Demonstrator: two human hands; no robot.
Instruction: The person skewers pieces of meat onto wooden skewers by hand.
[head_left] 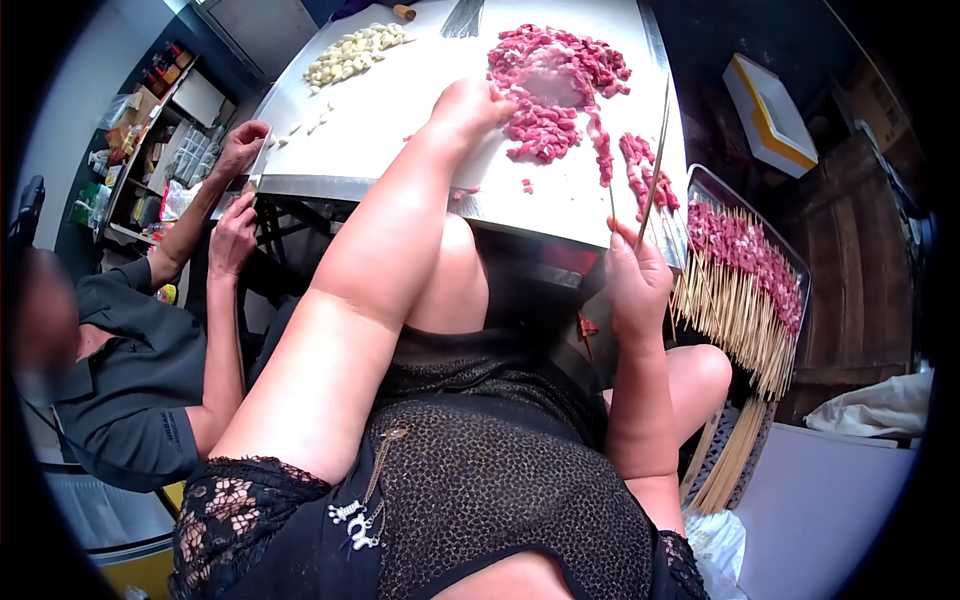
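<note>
A heap of raw diced meat (pixel 575 75) lies on the white table. My left hand (pixel 468 108) is at its left edge, fingers bent in and pressed against pieces of meat; the fingertips are partly hidden. Lower right, my right hand (pixel 638 278) is closed round the bottom end of a thin skewer threaded with meat (pixel 602 150), which points up toward the heap. Longer bare sticks (pixel 660 140) also rise from that hand. Beside it, several finished meat skewers (pixel 645 170) lie at the table's right edge.
Right of the table, a metal tray (pixel 801 270) holds many meat skewers, with bare bamboo sticks (pixel 735 465) below. Peeled garlic cloves (pixel 355 52) are piled at the far left. A co-worker's hands (pixel 236 225) are at the table's left edge. A white-and-yellow box (pixel 768 112) stands back right.
</note>
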